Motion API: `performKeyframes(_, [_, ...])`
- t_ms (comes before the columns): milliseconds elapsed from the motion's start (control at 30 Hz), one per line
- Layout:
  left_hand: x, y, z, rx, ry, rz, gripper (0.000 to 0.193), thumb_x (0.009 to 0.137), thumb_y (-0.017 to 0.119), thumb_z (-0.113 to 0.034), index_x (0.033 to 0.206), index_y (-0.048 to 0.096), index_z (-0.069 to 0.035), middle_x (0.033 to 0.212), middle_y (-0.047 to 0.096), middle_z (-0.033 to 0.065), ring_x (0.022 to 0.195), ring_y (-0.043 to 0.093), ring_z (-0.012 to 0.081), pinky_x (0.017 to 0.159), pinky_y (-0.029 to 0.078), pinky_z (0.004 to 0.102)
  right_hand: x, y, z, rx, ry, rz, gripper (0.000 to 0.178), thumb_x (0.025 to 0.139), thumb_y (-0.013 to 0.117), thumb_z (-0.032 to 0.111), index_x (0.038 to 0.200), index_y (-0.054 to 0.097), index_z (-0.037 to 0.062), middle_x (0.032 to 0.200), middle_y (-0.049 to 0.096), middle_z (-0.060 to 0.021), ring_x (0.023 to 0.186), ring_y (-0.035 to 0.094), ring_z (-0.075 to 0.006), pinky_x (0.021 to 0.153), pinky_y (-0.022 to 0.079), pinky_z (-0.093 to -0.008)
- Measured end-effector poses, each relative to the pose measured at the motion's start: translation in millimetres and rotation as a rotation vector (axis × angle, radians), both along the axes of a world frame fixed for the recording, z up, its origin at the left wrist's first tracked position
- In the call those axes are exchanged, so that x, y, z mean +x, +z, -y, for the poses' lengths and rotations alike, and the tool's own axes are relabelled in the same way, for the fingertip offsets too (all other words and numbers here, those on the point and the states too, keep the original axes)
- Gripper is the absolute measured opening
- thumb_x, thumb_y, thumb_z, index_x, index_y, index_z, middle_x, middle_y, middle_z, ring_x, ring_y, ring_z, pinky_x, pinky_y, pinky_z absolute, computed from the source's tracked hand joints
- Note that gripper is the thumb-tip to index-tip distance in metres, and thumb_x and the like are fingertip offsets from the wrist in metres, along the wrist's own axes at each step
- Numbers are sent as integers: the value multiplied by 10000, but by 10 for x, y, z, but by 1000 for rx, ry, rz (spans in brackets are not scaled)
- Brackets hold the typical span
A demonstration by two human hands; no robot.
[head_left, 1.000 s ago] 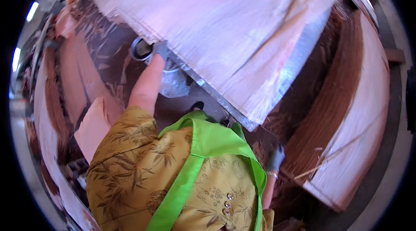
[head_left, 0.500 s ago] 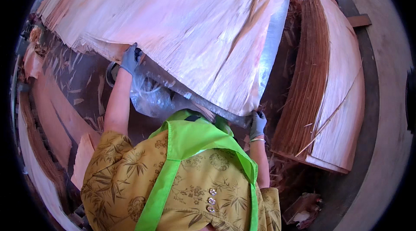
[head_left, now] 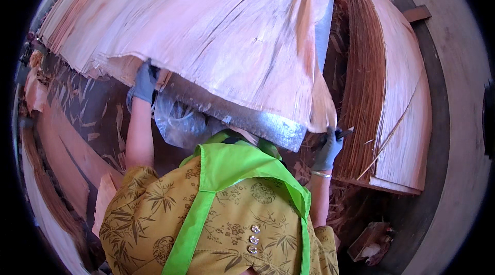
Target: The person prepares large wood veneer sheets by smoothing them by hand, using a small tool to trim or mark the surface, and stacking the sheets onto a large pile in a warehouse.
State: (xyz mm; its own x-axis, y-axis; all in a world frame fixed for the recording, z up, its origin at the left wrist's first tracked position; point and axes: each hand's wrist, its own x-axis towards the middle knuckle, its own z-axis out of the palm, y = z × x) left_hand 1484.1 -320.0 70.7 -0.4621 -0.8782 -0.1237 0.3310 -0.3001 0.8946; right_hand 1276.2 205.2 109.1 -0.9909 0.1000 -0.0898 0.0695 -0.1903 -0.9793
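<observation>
A large, thin, pale pinkish wood veneer sheet (head_left: 216, 32) stretches across the far part of the view, with wrinkles and dark splits near its right side. My left hand (head_left: 144, 81), in a grey glove, is closed on its near edge, which lifts and curls there. At the sheet's near right corner, my gloved right hand (head_left: 328, 151) pinches the edge and holds it up and out. A small dark pointed piece (head_left: 345, 132) sticks out by the right fingers; its kind is unclear. Below the sheet, a bare metal table edge (head_left: 278, 129) shows between my hands.
To the right stands a thick curved stack of veneer sheets (head_left: 399, 94) with a thin strip lying across it. Clear plastic wrapping (head_left: 180, 123) hangs under the metal edge. More veneer pieces (head_left: 64, 151) and scraps lie at the left. A small scrap-filled box (head_left: 368, 244) sits at lower right.
My right hand has moved right and pulled the sheet's corner outward, leaving more of the metal edge bare. The left hand has shifted slightly left and down, and the sheet's edge curls up more.
</observation>
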Motion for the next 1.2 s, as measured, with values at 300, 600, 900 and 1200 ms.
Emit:
performKeyframes(300, [188,-1181,146,233,37,447,91,829,598,-227,871,576,-149,703,545,-25,570,511,107,481,394,240,372,-1720,-469,131,-127,245,162,766,657,45,796,518,123,606,490,47,422,388,-56,371,290,-222])
performKeyframes(600, [146,-1123,174,329,101,548,151,838,577,-294,821,585,-143,690,506,-20,630,465,98,542,408,268,472,-1533,-305,106,-72,421,130,771,651,74,878,578,66,702,553,28,474,409,-55,412,330,-213])
performKeyframes(900, [238,-1552,477,246,218,528,91,842,563,-194,854,588,-107,709,538,-3,522,459,106,450,384,258,368,-1592,-309,130,-17,360,251,764,640,53,1001,583,-6,877,597,-20,682,521,-110,595,431,-239])
performKeyframes(1200, [239,-1570,663,132,246,610,177,826,591,-167,943,577,-35,771,585,45,610,529,149,476,425,296,517,-1592,-292,88,-31,419,196,781,652,100,959,602,33,853,593,5,669,487,-80,594,410,-225])
